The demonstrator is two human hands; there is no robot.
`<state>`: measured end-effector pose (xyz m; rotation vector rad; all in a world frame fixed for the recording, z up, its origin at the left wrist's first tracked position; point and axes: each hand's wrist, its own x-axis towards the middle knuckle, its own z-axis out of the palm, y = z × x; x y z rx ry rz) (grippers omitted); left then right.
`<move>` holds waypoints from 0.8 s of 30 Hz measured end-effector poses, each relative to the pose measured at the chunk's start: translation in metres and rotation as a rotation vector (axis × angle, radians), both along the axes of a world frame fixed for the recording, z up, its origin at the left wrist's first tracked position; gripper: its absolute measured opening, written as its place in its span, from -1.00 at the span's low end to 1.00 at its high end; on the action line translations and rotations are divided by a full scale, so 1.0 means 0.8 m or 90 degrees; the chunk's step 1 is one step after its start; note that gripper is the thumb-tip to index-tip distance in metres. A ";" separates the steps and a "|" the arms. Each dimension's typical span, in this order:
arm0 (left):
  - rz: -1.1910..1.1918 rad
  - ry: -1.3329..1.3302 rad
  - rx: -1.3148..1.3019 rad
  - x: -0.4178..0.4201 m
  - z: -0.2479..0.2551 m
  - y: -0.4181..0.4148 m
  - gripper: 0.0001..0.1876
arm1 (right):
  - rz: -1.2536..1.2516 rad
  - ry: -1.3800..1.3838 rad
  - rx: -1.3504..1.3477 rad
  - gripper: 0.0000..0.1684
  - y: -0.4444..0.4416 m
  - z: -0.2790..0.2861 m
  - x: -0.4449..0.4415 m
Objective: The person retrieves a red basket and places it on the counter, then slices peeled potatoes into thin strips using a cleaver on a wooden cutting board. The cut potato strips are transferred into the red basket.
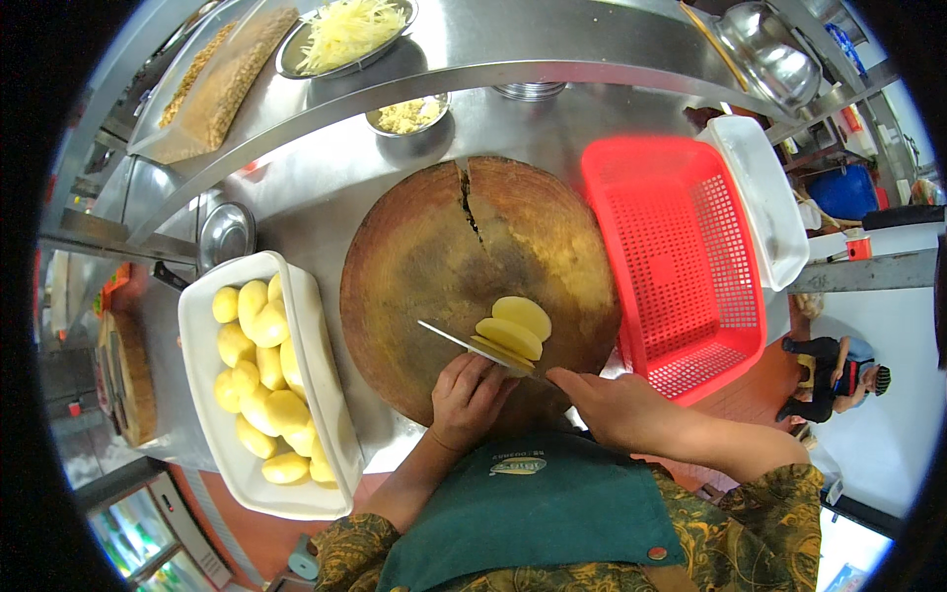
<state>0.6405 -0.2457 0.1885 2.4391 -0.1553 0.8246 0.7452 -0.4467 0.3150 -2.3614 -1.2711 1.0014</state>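
On a round wooden chopping block (414, 244), split by a crack at its far side, my right hand (603, 399) grips the handle of a kitchen knife (451, 337). The blade points left and stands on edge against a potato being sliced. Several pale yellow potato slices (510, 337) lean over just beyond the blade. My left hand (467, 392) is on the near side of the blade, its fingers curled close to it; the rest of the potato is mostly hidden under them. A white plastic tub (340, 444) of peeled potatoes (285, 411) stands left of the block.
A red perforated plastic basket (669, 274) touches the block's right side, with a white tub (766, 214) beyond. Bowls of shredded potato (348, 33) and minced garlic-like pieces (408, 116) stand at the far side. A metal shelf edge (473, 74) crosses above the counter. A person (843, 381) sits at far right.
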 end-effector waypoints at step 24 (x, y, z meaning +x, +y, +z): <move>0.008 0.015 0.000 -0.002 0.001 0.001 -0.63 | -0.002 0.025 0.005 -0.39 0.006 0.015 0.000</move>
